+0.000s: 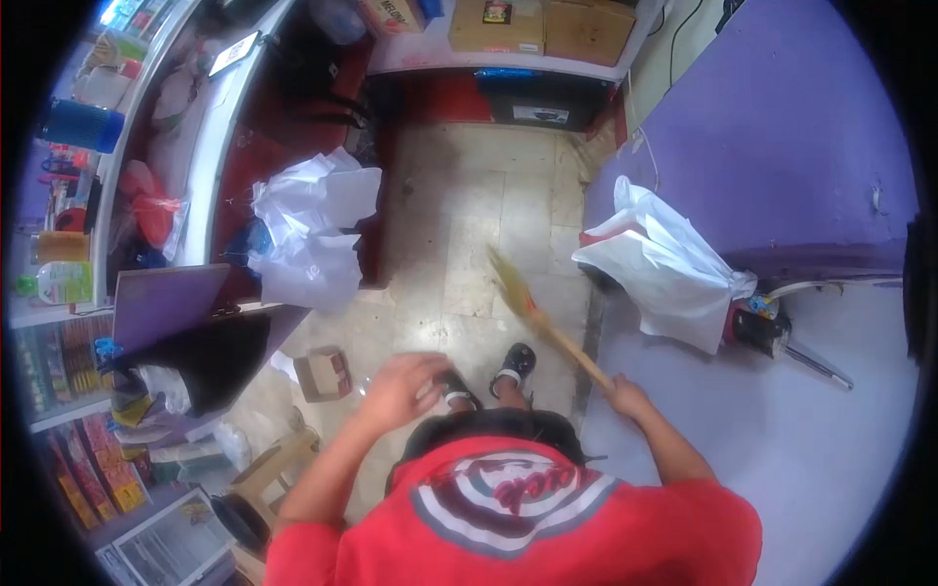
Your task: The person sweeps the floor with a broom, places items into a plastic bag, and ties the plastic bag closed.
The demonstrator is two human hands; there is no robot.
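My right hand (628,398) is wrapped round the end of a broom's wooden handle. The broom (570,349) slants away to the upper left, its yellowish bristles pointing at the tiled floor (459,234); whether they touch it I cannot tell. My left hand (405,391) hangs in front of my body with its fingers apart and nothing in it. Below it and to its right are my feet in dark shoes (515,362). A small open cardboard box (322,376) lies on the floor to the left of that hand.
White sheets (315,230) hang over the left shelf's edge. Another white sheet (657,264) lies by the purple panel (772,127) on the right. Cardboard boxes (591,32) stand on the far shelf. Shelves with goods (73,283) line the left side.
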